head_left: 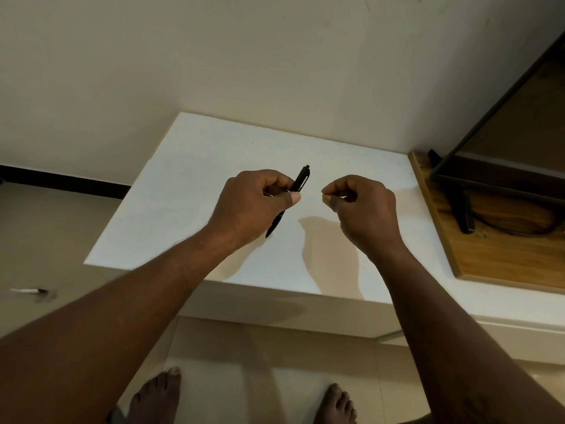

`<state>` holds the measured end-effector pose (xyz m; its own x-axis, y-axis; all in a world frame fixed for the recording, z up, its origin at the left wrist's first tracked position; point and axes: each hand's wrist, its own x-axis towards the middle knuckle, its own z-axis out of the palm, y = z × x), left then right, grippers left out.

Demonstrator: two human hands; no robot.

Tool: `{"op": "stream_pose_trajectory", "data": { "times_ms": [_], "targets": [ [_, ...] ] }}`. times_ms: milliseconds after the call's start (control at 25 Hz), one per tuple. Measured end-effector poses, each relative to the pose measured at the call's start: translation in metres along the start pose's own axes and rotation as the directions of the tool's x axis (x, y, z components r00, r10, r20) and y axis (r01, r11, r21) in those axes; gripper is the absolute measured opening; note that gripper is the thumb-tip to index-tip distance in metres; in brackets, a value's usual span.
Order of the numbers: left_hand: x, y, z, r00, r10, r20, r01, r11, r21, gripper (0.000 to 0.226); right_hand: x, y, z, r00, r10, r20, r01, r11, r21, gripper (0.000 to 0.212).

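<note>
Gripping a black pen (301,180), the left hand (250,206) is above the white table (183,185); the right hand (362,209) curls, and I cannot tell around what.

A slim black click pen (301,179) with a clip and a push button at its top. It is held above the white table (214,154), tilted, button end up and away, tip down and nearer. The left hand (253,203) grips its middle, hiding that part.
</note>
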<state>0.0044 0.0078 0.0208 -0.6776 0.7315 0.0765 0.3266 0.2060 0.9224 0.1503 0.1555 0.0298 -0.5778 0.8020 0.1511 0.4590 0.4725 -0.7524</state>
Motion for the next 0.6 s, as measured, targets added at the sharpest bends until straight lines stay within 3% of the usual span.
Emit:
{"op": "stream_pose_trajectory", "data": {
  "times_ms": [120,320,600],
  "targets": [
    [-0.0001,-0.0001,0.0004,1.0,0.011,-0.009,-0.011,0.999,0.04,0.013,-0.0017,-0.0036,-0.0019,1.0,0.012,-0.003,-0.012,0.998,0.063,0.014],
    [0.0001,-0.0011,0.0007,1.0,0.023,-0.009,-0.022,0.998,0.066,0.01,-0.0015,-0.0085,-0.0062,0.998,0.063,-0.004,-0.059,0.949,0.309,0.01],
    [0.0016,-0.003,0.0013,0.999,0.049,-0.005,-0.048,0.994,0.094,0.014,-0.0014,-0.0102,-0.0082,0.996,0.081,0.043,-0.092,0.913,0.398,0.008]
  ]
}}
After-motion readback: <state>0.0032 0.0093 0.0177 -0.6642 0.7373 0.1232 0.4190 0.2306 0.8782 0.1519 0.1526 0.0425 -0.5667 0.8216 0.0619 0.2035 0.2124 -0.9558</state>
